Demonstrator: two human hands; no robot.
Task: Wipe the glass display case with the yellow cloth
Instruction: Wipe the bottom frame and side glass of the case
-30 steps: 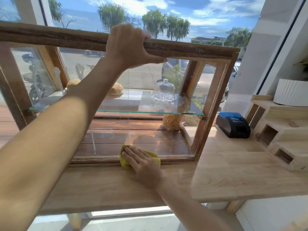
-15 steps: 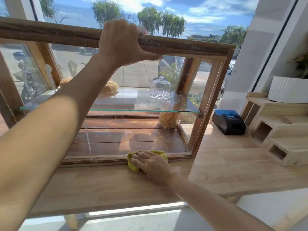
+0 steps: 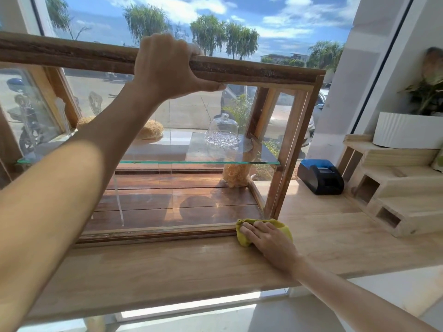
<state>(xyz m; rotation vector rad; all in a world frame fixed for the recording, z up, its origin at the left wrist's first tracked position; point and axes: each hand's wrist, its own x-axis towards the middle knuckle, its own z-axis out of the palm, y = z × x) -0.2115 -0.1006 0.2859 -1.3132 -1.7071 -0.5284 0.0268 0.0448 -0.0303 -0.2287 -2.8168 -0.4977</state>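
On the wooden bench [image 3: 167, 271], glass display case [image 3: 282, 149], left hand [image 3: 167, 68] gripping its top rail at 12 o'clock, right hand [image 3: 268, 238] flat, pressing yellow cloth [image 3: 243, 238] against its 4 o'clock corner.

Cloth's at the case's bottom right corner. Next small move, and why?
Probably sweep the yellow cloth back left along the bottom rail: the right hand presses it at the rail's right end, while the left hand grips the top frame.
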